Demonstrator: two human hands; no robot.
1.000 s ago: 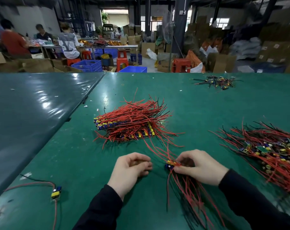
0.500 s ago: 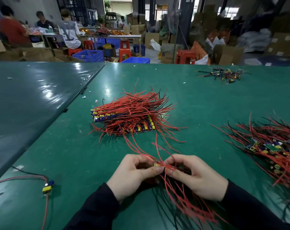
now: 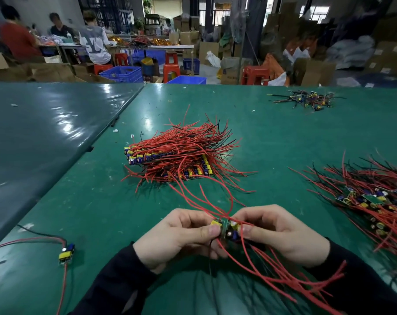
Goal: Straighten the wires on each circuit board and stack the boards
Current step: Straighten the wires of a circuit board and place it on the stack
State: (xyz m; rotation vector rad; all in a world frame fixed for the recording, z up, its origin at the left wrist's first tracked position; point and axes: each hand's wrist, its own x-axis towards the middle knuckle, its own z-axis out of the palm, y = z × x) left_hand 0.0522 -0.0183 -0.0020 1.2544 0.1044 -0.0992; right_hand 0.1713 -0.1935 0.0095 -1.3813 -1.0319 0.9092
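The left hand (image 3: 179, 235) and right hand (image 3: 281, 233) pinch one circuit board (image 3: 227, 229) from either side, fingers curled, above the bench (image 3: 102, 212); its red wires (image 3: 272, 267) splay both ways. Straightening looks under way; next, smooth them, then carry the board beyond to the stacked boards (image 3: 177, 160). Right of that stack lies the unsorted pile (image 3: 375, 196), left a stray board (image 3: 66, 253); trailing leads could snag.
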